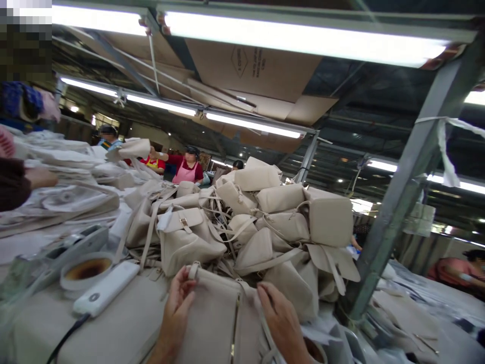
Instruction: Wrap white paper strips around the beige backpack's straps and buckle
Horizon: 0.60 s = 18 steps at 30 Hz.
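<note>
Left hand (177, 306): fingers curled, thumb against left edge of soft cream leather-look bag (212, 321), holding it. Right hand (280, 316): fingers at bag's upper right; grip unclear. Bag low centre, between hands, gold-toned metal zip (235, 323) running lengthwise. Step likely: steadying bag for handling; next move calls for firm support both sides. Left: white oblong plastic device (106, 289), round white tub (86, 273) of brown liquid. Beyond: heaped cream bags (282, 197).

Long fluorescent tubes (303, 38) glowing overhead, a second row of lights (253, 125) farther back, printed brown cardboard panels (280, 76) under a dark roof (379, 93), a grey post (399, 202) with a white strip (446, 156) tied around it
</note>
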Each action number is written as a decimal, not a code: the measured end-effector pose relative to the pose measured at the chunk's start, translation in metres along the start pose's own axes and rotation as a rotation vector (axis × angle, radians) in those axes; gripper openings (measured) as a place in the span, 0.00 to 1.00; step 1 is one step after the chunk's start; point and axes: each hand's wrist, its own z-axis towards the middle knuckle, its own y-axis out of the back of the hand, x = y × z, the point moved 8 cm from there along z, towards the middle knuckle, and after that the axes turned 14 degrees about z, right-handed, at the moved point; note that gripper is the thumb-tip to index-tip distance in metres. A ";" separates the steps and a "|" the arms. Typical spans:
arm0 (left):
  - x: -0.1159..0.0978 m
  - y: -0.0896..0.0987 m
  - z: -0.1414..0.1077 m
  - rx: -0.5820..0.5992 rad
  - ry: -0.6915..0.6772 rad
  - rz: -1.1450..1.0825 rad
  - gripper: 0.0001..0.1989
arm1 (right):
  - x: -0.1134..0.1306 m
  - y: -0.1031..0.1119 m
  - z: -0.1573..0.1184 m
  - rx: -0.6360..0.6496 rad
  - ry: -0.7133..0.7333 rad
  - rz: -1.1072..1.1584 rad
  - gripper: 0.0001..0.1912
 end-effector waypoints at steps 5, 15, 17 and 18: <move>0.011 0.001 0.007 0.021 0.022 -0.027 0.35 | 0.003 -0.053 0.079 0.285 -0.189 -0.196 0.15; 0.001 -0.004 0.006 0.120 0.024 0.171 0.23 | 0.024 -0.054 0.055 0.295 -0.083 0.641 0.40; -0.006 -0.003 0.003 0.119 0.061 0.146 0.22 | 0.036 -0.033 0.024 0.259 0.023 0.770 0.38; -0.010 -0.001 0.000 0.123 0.087 0.127 0.20 | 0.038 -0.023 0.004 0.246 0.074 0.747 0.36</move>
